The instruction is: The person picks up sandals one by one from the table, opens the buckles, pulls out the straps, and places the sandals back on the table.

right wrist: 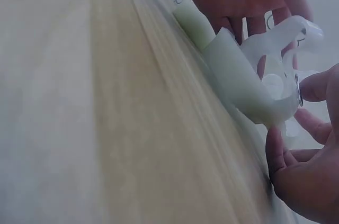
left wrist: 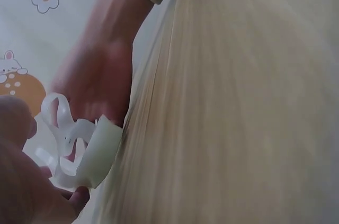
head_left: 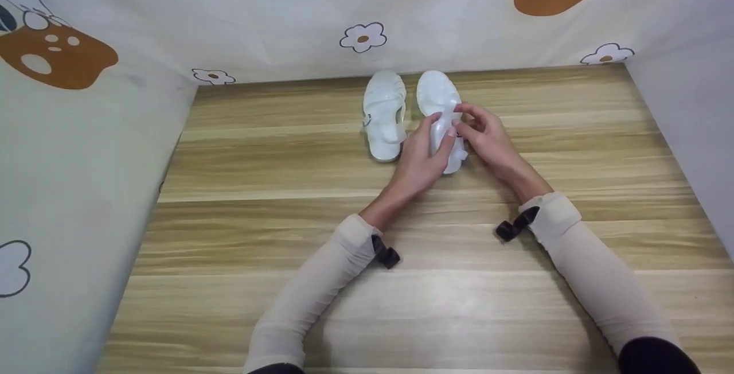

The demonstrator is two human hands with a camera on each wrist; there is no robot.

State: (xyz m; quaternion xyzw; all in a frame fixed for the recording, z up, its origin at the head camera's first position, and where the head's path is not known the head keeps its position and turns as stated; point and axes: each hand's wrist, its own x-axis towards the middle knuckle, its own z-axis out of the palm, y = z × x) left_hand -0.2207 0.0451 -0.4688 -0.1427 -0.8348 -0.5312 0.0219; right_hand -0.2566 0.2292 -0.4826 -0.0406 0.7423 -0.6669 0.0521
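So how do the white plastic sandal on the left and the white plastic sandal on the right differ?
The left sandal is ungripped; the right sandal is held by the left hand and right hand.
The left sandal points nearly straight at the flower-printed wall; the right sandal slants and extends farther out.
Both are white, pointing wallward.

Right sandal (head_left: 437,94) partly hidden; black sleeves (head_left: 656,357) cut off; wrist-view floor (right wrist: 143,144) blurred.
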